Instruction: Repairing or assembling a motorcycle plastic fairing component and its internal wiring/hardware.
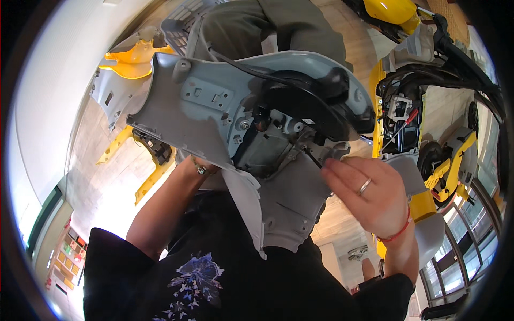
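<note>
A large grey plastic scooter panel [214, 101] with a black lamp housing [316, 101] and a black cable is held up in front of me, inner side facing the camera. My left hand [199, 168] goes behind the panel's lower edge. Only its wrist with a bracelet shows, and the fingers are hidden. My right hand [369, 195], wearing a ring and a red string bracelet, pinches a thin black screwdriver [311, 157]. The tool's tip rests on a bracket below the lamp housing.
A yellow scooter [412, 107] with its covers off and wiring exposed stands at the right. Yellow body panels [131, 59] and grey panels [110, 96] lie on the floor at the left. Olive-grey cloth [257, 27] shows above the panel. Windows [460, 251] line the lower right.
</note>
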Demonstrator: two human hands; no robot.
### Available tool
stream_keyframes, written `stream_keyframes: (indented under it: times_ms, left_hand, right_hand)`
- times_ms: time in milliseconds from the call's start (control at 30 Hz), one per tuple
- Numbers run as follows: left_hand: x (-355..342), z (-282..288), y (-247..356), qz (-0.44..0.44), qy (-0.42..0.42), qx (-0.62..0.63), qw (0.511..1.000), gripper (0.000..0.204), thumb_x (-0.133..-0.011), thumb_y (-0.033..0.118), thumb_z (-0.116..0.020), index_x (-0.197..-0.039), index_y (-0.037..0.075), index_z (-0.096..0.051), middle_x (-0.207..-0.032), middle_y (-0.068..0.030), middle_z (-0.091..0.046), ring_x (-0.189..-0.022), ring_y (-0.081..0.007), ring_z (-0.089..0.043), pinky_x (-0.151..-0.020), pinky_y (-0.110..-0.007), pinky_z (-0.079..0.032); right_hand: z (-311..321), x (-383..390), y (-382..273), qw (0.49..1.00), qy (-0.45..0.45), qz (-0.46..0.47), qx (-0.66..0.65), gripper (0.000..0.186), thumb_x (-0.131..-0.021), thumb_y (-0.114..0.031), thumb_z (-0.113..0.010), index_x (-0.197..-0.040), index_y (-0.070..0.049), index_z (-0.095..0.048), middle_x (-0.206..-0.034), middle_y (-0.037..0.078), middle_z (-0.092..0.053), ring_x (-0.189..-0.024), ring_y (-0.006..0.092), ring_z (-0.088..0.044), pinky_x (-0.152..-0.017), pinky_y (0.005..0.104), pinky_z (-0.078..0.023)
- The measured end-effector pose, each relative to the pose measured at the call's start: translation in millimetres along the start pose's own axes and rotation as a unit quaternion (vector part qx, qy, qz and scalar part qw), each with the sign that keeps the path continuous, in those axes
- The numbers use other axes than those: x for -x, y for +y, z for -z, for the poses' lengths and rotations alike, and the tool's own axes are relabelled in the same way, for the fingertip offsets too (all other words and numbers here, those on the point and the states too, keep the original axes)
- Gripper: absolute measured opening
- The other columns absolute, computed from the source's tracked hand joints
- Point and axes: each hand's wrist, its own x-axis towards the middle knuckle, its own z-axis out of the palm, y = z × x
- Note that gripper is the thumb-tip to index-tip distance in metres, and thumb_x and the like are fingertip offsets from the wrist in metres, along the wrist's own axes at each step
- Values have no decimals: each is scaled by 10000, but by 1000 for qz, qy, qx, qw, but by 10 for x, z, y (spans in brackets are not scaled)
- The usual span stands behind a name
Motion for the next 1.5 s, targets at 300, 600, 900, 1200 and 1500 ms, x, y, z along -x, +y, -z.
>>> stream_keyframes:
  times_ms: [300, 600, 900, 1200, 1500]
  left_hand:
    - [193, 274, -361, 66, 92, 248, 962, 453, -942, 288, -571, -1303, 25, -494, -1231, -89, -583, -1132, -204, -562, -1061, -354, -410]
    - [44, 45, -185, -1, 46, -59, 997, 399, -957, 294, -549, -1275, 55, -510, -1152, -50, -598, -1098, -186, -568, -996, -294, -433]
    - [87, 22, -114, 64, 38, 227, 971, 527, -941, 375, -596, -1355, 68, -486, -1272, -98, -584, -1159, -190, -573, -955, -371, -513]
    - [62, 60, -108, 74, 15, 184, 980, 563, -939, 382, -588, -1388, 79, -435, -1269, -97, -594, -1178, -188, -566, -989, -384, -493]
    - [23, -5, -46, 72, 11, 199, 977, 557, -933, 400, -599, -1355, 61, -468, -1250, -95, -603, -1149, -180, -579, -969, -356, -502]
  right_hand:
    - [-253, 52, -64, 996, 73, -38, 23, 380, -732, -101, -669, -1112, -118, -682, -939, 65, -605, -705, 153, -597, -575, 274, -478]
    - [-335, 23, -229, 971, 149, -155, -107, 435, -727, 28, -628, -1159, -25, -636, -870, 68, -632, -741, 260, -637, -629, 340, -521]
    - [-135, 64, -131, 997, 57, -36, -45, 324, -715, -7, -662, -1039, -9, -661, -1126, 145, -679, -811, 278, -670, -654, 324, -531]
    - [-193, 100, -69, 997, 61, 8, -42, 288, -685, -57, -665, -970, -13, -663, -1123, 127, -649, -922, 289, -647, -689, 322, -554]
    - [-149, 15, -140, 972, 55, -93, -208, 323, -734, 9, -676, -1053, 25, -631, -1221, 169, -608, -960, 324, -639, -786, 338, -544]
